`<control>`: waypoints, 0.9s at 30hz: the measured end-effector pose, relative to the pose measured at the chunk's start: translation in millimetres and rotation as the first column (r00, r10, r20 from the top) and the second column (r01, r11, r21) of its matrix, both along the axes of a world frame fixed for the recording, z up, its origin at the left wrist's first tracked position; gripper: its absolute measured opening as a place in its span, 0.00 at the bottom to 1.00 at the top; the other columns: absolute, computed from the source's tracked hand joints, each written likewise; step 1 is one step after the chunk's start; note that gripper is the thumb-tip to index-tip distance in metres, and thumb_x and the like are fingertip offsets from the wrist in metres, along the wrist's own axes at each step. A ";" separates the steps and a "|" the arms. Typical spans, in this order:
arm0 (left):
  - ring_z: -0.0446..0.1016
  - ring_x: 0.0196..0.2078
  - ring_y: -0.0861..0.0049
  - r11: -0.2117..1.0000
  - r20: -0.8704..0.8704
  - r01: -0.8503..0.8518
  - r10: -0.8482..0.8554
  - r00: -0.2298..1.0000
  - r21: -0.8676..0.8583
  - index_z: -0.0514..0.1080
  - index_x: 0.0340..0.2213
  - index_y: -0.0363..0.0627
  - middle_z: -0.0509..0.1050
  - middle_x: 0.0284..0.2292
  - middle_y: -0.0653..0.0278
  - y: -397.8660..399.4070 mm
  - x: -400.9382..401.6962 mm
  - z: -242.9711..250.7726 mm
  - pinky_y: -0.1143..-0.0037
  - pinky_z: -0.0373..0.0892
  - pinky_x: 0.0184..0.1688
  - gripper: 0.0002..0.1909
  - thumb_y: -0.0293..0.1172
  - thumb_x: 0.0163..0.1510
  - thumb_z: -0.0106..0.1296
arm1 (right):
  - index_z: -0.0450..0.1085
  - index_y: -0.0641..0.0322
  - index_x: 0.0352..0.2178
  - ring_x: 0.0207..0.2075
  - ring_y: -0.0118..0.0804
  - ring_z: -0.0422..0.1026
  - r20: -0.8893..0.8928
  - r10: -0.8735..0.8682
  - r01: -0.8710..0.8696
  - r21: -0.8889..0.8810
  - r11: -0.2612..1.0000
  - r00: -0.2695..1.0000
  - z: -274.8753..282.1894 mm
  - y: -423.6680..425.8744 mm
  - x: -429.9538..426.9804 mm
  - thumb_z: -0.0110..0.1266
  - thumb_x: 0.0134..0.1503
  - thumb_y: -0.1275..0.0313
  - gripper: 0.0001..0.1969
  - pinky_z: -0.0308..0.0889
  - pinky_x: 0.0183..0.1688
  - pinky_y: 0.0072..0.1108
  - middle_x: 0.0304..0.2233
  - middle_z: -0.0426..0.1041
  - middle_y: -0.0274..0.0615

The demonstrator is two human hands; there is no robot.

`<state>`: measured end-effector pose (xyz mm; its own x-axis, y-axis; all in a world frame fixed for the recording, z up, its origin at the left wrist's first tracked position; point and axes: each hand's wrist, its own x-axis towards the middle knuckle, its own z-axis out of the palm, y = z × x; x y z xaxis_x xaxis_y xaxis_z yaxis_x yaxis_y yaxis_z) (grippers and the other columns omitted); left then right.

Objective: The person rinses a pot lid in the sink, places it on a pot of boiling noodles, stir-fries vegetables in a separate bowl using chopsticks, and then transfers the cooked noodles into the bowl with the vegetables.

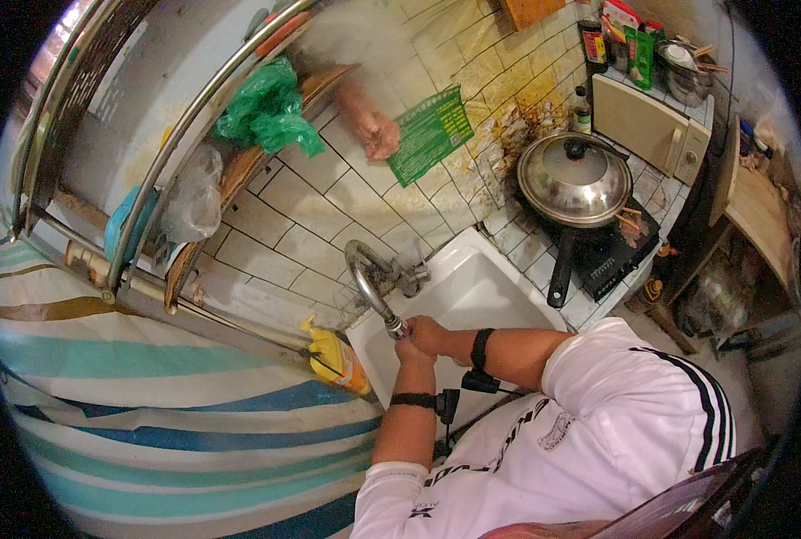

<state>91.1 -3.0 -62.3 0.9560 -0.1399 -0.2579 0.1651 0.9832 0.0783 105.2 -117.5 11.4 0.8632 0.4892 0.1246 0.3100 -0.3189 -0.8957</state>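
My left hand and my right hand are pressed together just under the outlet of the curved chrome tap. The fingers overlap, so I cannot tell whether anything is between them. Below them lies a white ceramic sink, partly covered by my forearms. A yellow pump bottle stands against the sink's left side, near my left forearm. Each forearm wears a black strap with a small black box.
Right of the sink, a lidded pan sits on a black cooktop, its handle pointing toward me. A white microwave stands behind it. At left are a metal rack with a green plastic bag and a striped curtain.
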 end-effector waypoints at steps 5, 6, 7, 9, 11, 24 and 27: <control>0.67 0.41 0.66 0.918 -0.392 0.134 0.026 0.919 0.374 0.66 0.37 0.46 0.68 0.37 0.61 -66.3 -9.9 46.0 0.63 0.64 0.45 0.16 0.43 0.56 0.35 | 0.69 0.68 0.25 0.23 0.50 0.70 -0.159 0.118 -0.122 -0.014 0.992 0.980 -49.5 -19.0 16.3 0.49 0.52 0.61 0.16 0.65 0.28 0.34 0.23 0.71 0.52; 0.67 0.42 0.67 0.948 -0.373 0.070 0.054 0.926 0.312 0.66 0.36 0.45 0.68 0.37 0.62 -65.2 -18.0 54.4 0.64 0.65 0.45 0.16 0.42 0.56 0.35 | 0.69 0.68 0.25 0.23 0.49 0.70 -0.179 0.120 -0.125 -0.020 0.992 0.977 -45.1 -15.3 11.9 0.50 0.52 0.61 0.16 0.65 0.28 0.33 0.23 0.71 0.52; 0.66 0.42 0.67 0.960 -0.365 0.036 0.071 0.928 0.279 0.66 0.35 0.45 0.68 0.37 0.62 -57.8 -20.3 43.2 0.65 0.65 0.44 0.15 0.42 0.56 0.35 | 0.69 0.68 0.25 0.23 0.49 0.70 -0.198 0.117 -0.124 -0.026 0.992 0.973 -41.6 -12.8 9.7 0.50 0.51 0.61 0.16 0.65 0.27 0.33 0.23 0.71 0.51; 0.66 0.41 0.69 0.966 -0.026 0.040 -0.035 0.999 0.257 0.66 0.34 0.45 0.68 0.36 0.62 -18.7 -32.9 5.3 0.67 0.65 0.44 0.14 0.40 0.55 0.35 | 0.69 0.67 0.24 0.22 0.48 0.70 -0.214 0.148 -0.158 -0.031 0.987 0.966 -23.1 2.9 -2.9 0.50 0.51 0.61 0.16 0.65 0.26 0.33 0.22 0.71 0.51; 0.66 0.41 0.71 0.954 0.293 0.094 -0.180 0.939 0.284 0.66 0.33 0.45 0.68 0.36 0.62 -2.0 -38.8 -14.6 0.68 0.65 0.43 0.13 0.39 0.55 0.35 | 0.69 0.67 0.24 0.21 0.47 0.70 -0.246 0.151 -0.166 -0.040 0.985 0.957 -15.3 6.5 -6.9 0.51 0.51 0.60 0.16 0.66 0.25 0.33 0.22 0.71 0.50; 0.66 0.34 0.78 -0.176 0.238 -0.235 -0.002 0.971 0.956 0.60 0.49 0.37 0.67 0.31 0.67 -64.0 -53.6 185.4 0.78 0.63 0.38 0.21 0.29 0.53 0.46 | 0.69 0.69 0.20 0.18 0.43 0.68 -0.746 0.264 -0.173 0.200 0.964 0.611 -97.5 6.9 12.7 0.57 0.47 0.60 0.18 0.66 0.20 0.33 0.19 0.70 0.50; 0.68 0.34 0.75 -0.247 0.189 -0.220 -0.141 0.972 0.944 0.58 0.50 0.34 0.69 0.32 0.64 -78.0 -37.5 184.5 0.78 0.64 0.38 0.24 0.30 0.54 0.47 | 0.70 0.67 0.21 0.19 0.45 0.69 -0.620 0.370 -0.125 0.402 0.907 0.692 -111.2 -10.0 27.4 0.58 0.43 0.62 0.15 0.64 0.22 0.34 0.18 0.70 0.49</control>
